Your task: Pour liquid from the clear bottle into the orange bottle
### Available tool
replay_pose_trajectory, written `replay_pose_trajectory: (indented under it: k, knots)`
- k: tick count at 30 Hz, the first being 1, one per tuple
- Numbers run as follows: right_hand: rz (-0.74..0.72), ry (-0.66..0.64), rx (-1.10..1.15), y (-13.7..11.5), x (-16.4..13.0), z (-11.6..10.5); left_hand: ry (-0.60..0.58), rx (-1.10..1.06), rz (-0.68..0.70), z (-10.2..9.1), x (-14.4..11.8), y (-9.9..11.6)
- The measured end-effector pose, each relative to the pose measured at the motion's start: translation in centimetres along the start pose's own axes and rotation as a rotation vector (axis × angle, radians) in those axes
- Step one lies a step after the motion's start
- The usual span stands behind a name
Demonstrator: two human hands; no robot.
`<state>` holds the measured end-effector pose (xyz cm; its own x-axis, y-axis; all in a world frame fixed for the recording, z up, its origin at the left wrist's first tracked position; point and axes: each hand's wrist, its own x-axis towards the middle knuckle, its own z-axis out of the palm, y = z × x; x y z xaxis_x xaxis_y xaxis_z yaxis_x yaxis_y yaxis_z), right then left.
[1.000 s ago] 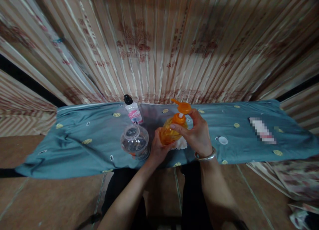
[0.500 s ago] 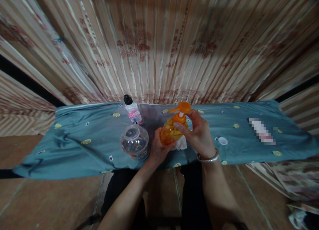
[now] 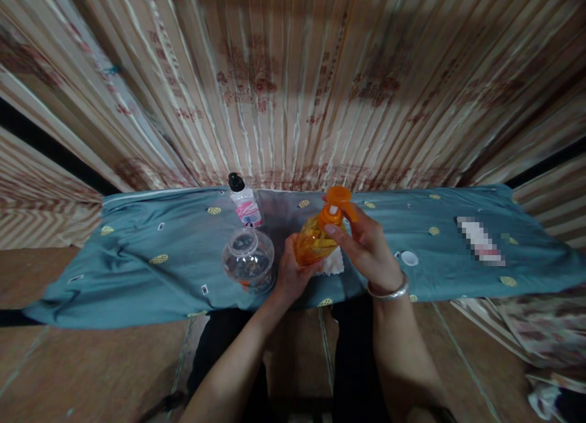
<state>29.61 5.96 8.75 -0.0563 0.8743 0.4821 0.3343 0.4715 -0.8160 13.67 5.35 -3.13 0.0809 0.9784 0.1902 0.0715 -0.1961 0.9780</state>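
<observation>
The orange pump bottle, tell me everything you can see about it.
The orange pump bottle looks like clear orange plastic, with an orange collar, a white stem and an orange pump head whose spout points toward the right hand. It stands slightly tilted over the blue patterned cloth, just above a white cloth. The left hand grips its body from below; the right hand has fingers at the collar and pump.

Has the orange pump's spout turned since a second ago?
Yes. The pump head has swung round: its spout pointed left toward the small black-capped bottle, now right, over the right hand.
</observation>
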Motion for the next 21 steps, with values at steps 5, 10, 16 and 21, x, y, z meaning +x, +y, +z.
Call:
replay_pose_trajectory:
  k: [5,10,16,21]
  knots:
    - [-0.005,0.005,-0.073,-0.04,0.10,-0.09,-0.006,0.000,-0.003,-0.11,-0.06,0.21]
    - [0.032,0.166,-0.174,0.31,0.06,0.48,-0.005,-0.008,-0.012,0.00,0.01,0.00]
    - [0.032,-0.055,-0.039,-0.11,-0.10,-0.13,0.003,-0.015,-0.032,0.11,-0.10,0.01]
    - [0.040,0.077,-0.140,-0.07,-0.05,0.35,-0.009,-0.018,-0.019,-0.09,-0.08,0.24]
